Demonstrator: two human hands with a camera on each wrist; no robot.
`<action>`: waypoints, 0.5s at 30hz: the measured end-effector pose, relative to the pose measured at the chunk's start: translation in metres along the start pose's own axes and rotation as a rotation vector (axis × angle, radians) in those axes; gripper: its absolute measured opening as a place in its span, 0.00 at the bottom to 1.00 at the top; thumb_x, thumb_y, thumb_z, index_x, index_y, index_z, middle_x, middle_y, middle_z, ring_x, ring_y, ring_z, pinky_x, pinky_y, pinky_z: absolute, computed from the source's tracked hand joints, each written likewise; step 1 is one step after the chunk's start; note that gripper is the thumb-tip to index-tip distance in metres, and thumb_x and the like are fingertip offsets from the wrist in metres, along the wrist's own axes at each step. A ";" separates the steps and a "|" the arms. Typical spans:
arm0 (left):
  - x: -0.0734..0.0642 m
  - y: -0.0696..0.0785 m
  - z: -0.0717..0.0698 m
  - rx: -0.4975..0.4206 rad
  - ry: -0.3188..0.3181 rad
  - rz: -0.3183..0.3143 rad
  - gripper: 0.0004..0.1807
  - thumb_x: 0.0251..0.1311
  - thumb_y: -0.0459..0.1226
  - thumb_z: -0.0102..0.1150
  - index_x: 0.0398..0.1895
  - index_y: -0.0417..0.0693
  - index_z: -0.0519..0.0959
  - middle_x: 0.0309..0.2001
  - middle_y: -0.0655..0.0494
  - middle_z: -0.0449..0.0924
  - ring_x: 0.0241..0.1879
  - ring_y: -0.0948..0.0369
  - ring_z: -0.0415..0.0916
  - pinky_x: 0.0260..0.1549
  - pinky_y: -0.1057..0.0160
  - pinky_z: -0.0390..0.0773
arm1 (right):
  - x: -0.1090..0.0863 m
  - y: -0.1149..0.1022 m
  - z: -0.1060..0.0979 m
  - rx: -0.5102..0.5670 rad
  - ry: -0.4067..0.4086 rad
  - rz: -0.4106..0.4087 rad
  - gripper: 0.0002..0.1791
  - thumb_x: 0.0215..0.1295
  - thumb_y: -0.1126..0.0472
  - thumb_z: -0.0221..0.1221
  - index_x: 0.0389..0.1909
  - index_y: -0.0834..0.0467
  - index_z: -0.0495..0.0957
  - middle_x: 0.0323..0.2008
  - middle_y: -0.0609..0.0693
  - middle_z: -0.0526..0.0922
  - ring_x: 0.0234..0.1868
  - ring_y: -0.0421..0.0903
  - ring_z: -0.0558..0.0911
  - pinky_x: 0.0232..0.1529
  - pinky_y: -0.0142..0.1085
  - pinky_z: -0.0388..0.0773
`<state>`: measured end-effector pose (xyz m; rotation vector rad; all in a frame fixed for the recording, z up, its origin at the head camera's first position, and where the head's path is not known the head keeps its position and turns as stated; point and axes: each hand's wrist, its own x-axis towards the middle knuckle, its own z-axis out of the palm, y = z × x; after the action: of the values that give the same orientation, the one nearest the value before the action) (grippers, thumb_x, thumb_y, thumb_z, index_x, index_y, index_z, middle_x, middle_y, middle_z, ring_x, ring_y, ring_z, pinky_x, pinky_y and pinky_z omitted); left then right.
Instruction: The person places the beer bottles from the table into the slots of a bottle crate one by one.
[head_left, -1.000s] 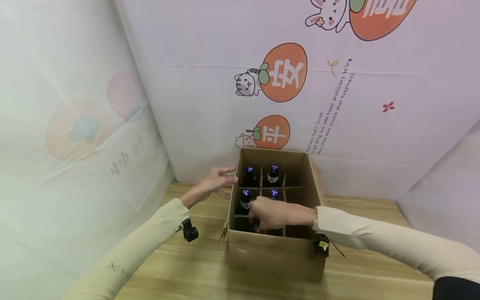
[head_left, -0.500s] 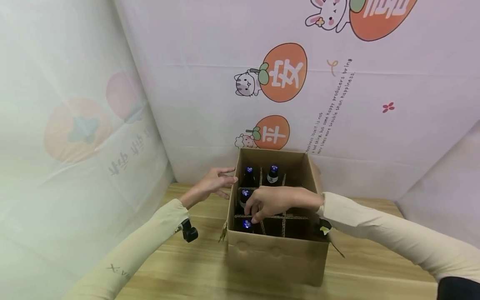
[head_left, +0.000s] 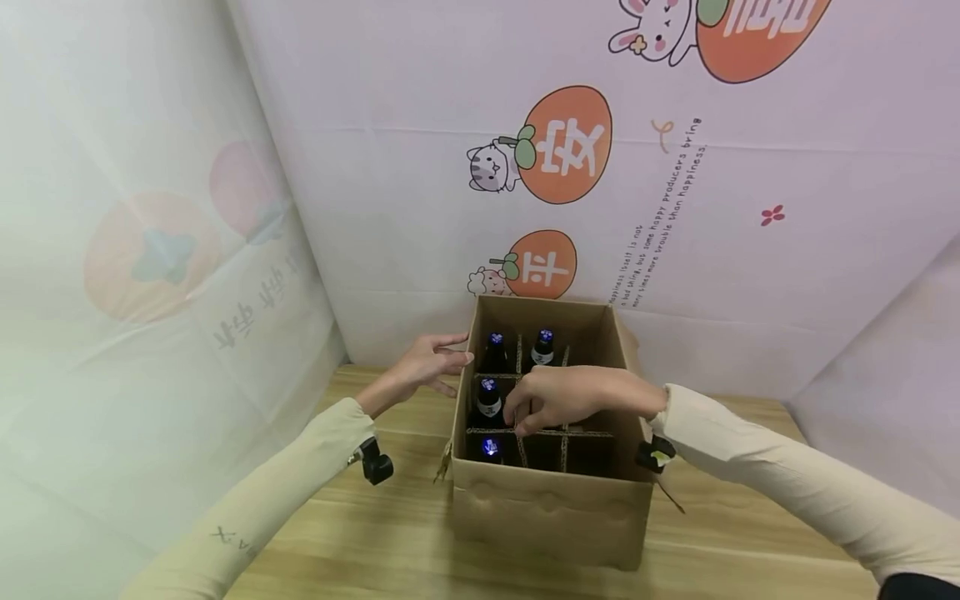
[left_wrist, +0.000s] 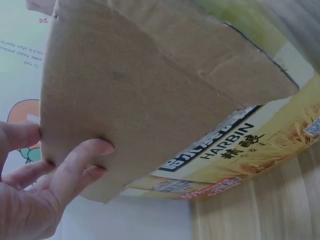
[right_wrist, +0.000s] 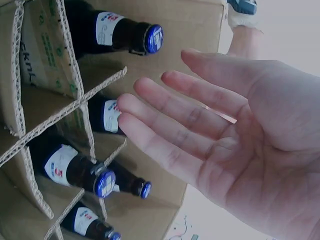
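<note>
A brown cardboard box (head_left: 551, 521) stands with its top open and cardboard dividers (head_left: 581, 433) inside. Dark beer bottles with blue caps occupy several cells, among them a front-left bottle (head_left: 491, 450), a middle-left bottle (head_left: 489, 408) and a back bottle (head_left: 543, 348). My right hand (head_left: 558, 396) is over the box's middle, hiding part of the cells. Its fingers (right_wrist: 170, 135) are loosely extended and hold nothing in the right wrist view. On the box's left side, my left hand (head_left: 427, 362) touches the cardboard flap (left_wrist: 115, 85) with spread fingers (left_wrist: 75, 162).
The box rests on a wood-grain table (head_left: 360, 533). Directly behind it hangs a printed white cloth (head_left: 420, 208), and another cloth wall (head_left: 150, 358) rises on the left. A torn flap bit (head_left: 444, 461) sticks out at the box's left edge.
My right hand has let go of the front-left bottle, lifted and shifted right and away from me. That bottle's cap now shows in its cell. My left hand has stayed at the box.
</note>
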<state>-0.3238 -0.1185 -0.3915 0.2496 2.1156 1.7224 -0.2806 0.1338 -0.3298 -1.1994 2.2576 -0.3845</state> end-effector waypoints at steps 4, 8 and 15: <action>0.003 0.000 0.002 0.006 0.007 0.010 0.34 0.74 0.36 0.61 0.80 0.41 0.63 0.69 0.34 0.74 0.65 0.36 0.76 0.42 0.51 0.93 | -0.009 0.005 -0.002 0.011 0.041 -0.007 0.12 0.76 0.59 0.62 0.54 0.57 0.86 0.42 0.45 0.90 0.43 0.36 0.87 0.48 0.30 0.87; 0.007 0.001 0.004 0.038 0.038 0.029 0.33 0.73 0.36 0.62 0.78 0.40 0.66 0.66 0.33 0.77 0.61 0.39 0.81 0.38 0.54 0.93 | -0.017 0.010 -0.003 0.016 0.083 -0.024 0.11 0.76 0.60 0.62 0.53 0.58 0.85 0.41 0.45 0.90 0.42 0.36 0.87 0.45 0.29 0.86; 0.003 -0.003 0.002 0.154 0.065 0.076 0.32 0.75 0.38 0.61 0.77 0.39 0.66 0.65 0.35 0.78 0.60 0.41 0.82 0.42 0.53 0.93 | -0.030 0.023 -0.005 -0.007 0.190 -0.029 0.10 0.75 0.60 0.63 0.52 0.58 0.86 0.39 0.43 0.90 0.41 0.38 0.88 0.44 0.31 0.88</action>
<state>-0.3255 -0.1166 -0.3955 0.3254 2.3181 1.6308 -0.2848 0.1717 -0.3267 -1.2465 2.4050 -0.5219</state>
